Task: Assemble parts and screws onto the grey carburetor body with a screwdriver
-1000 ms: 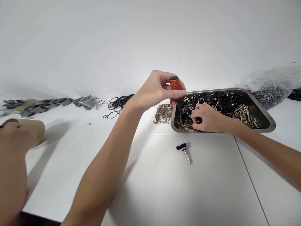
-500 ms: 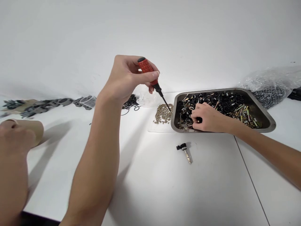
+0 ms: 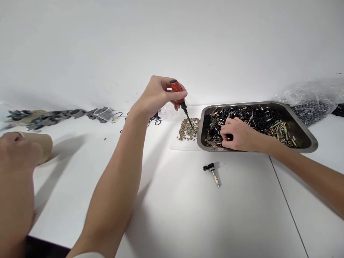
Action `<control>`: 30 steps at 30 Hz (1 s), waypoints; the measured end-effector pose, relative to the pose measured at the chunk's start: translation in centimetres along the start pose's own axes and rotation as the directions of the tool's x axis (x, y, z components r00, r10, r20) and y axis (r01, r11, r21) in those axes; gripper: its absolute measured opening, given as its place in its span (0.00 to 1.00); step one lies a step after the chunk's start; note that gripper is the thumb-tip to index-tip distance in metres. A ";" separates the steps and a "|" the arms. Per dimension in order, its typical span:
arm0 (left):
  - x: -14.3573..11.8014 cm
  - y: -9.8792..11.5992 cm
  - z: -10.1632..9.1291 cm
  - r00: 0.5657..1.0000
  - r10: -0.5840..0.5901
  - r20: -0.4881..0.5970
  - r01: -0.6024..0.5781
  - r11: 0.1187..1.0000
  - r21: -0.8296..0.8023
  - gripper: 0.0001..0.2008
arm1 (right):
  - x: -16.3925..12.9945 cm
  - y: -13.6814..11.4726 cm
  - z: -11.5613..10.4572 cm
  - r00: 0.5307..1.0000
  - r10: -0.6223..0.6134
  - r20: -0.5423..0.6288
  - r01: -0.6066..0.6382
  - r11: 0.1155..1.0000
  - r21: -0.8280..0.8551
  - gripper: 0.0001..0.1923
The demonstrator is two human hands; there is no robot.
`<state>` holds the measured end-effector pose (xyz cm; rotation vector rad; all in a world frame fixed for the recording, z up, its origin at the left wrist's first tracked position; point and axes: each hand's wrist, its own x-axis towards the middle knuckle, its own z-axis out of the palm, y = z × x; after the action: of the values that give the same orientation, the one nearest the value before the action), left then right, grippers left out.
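My left hand (image 3: pixel 163 94) is closed around the red and black handle of a screwdriver (image 3: pixel 177 91). Its shaft slants down to the right, and the tip is at a pile of small brass-coloured screws (image 3: pixel 187 130) on a clear sheet. Inside a metal tray (image 3: pixel 200 141), my right hand (image 3: pixel 236 135) has its fingers curled down among black ring-shaped parts (image 3: pixel 259 122); the fingertips are partly hidden, and what they pinch cannot be made out. In front of the tray lies a black part with a metal shaft (image 3: pixel 212 173).
Another person's hand (image 3: pixel 18 148) rests at a tan cylinder (image 3: pixel 44 147) on the far left. Grey parts (image 3: pixel 61 114), a clear cup (image 3: pixel 104 114) and black rubber rings (image 3: pixel 158 122) line the back. A plastic bag of dark parts (image 3: pixel 313 107) lies right of the tray.
In the picture my left hand and the screwdriver sit lower and further right, with the tip still at the screws. My right hand stays in the tray. The whole view has shifted slightly.
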<state>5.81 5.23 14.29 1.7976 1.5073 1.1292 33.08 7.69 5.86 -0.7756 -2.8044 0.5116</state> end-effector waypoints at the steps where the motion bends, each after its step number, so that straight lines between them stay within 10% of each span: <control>1: -0.1 0.2 -0.1 1.000 0.014 -0.011 -0.014 1.000 -0.003 0.10 | 0.0 0.0 0.0 1.000 0.000 0.000 0.000 1.000 0.002 0.16; 16: -1.3 2.5 -1.3 0.973 0.205 -0.110 -0.206 0.978 -0.001 0.07 | -0.1 0.0 -0.1 1.000 -0.010 0.003 0.010 1.000 0.014 0.16; 24: -0.2 1.0 0.8 0.999 0.005 0.046 -0.008 0.997 0.078 0.08 | 0.0 0.2 0.0 1.000 -0.014 -0.007 0.014 1.000 0.000 0.16; 30: -1.0 1.9 -0.7 0.983 0.153 -0.102 -0.150 0.988 0.035 0.07 | -0.1 0.0 -0.1 1.000 -0.020 -0.003 0.021 1.000 0.010 0.16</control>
<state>6.20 3.77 15.99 1.9255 1.4710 1.2999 33.21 7.69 5.95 -0.7442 -2.8015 0.5201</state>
